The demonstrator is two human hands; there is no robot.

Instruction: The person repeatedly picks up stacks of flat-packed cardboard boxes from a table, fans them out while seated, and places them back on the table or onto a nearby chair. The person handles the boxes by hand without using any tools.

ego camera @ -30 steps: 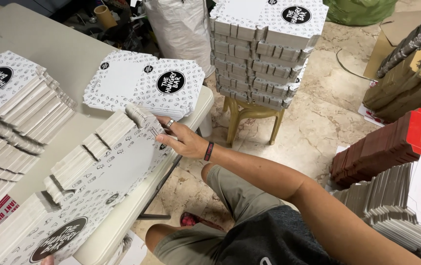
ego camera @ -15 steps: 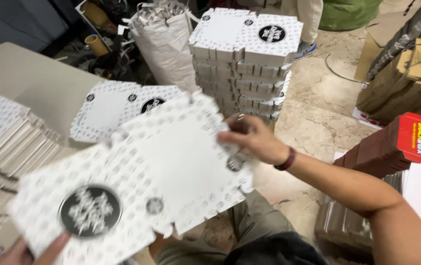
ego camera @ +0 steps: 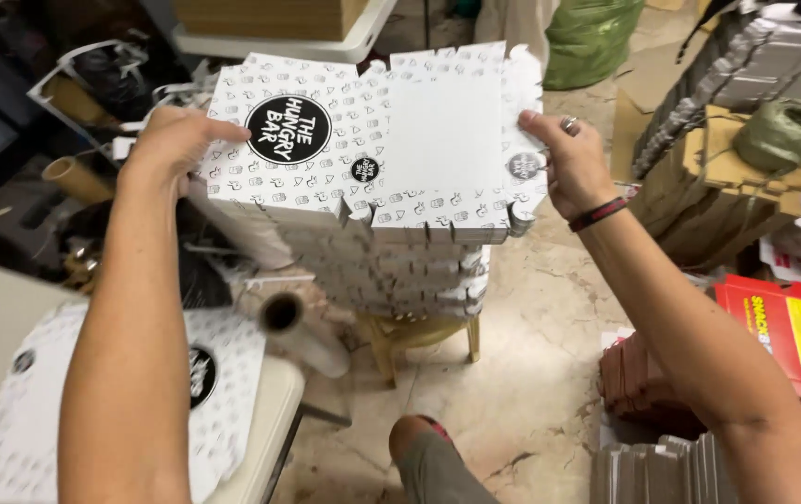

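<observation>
My left hand and right hand pinch the flat box sheet by its two ends, so it stays level, right above the stack of boxes.

Flat white printed carton blank with a round black label, held level between both hands above a tall stack of matching white folded boxes on a yellow stool. More white blanks lie on the bench at lower left. Red-and-yellow cartons sit at right, near grey flat stacks.
</observation>
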